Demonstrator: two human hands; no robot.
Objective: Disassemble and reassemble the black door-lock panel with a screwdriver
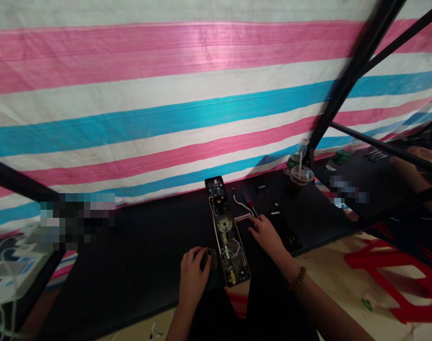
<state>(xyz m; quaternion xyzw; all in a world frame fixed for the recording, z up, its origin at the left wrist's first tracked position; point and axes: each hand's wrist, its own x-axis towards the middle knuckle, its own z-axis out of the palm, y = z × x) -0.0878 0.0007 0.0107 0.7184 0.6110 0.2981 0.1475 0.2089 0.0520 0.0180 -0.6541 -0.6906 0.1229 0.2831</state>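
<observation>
A long black housing (pixel 227 232), open on top, lies on the black table (pixel 130 255) and shows circuit boards, wires and metal parts inside. Left of its lower half, my left hand (pixel 193 270) has its fingers closed round a small dark part (pixel 212 259). To the right of the housing, my right hand (pixel 267 233) has thumb and index finger close together at the wires and the shaft of a screwdriver (pixel 249 200); what they pinch is too small to tell. A white cable (pixel 241 203) runs above that hand.
A plastic cup with a straw (pixel 301 175) and a bottle (pixel 293 161) stand at the back right. A flat black panel (pixel 285 227) lies right of my right hand. Another person's arm (pixel 417 175) is at the far right, above a red stool (pixel 390 274). White cables (pixel 3 279) lie far left.
</observation>
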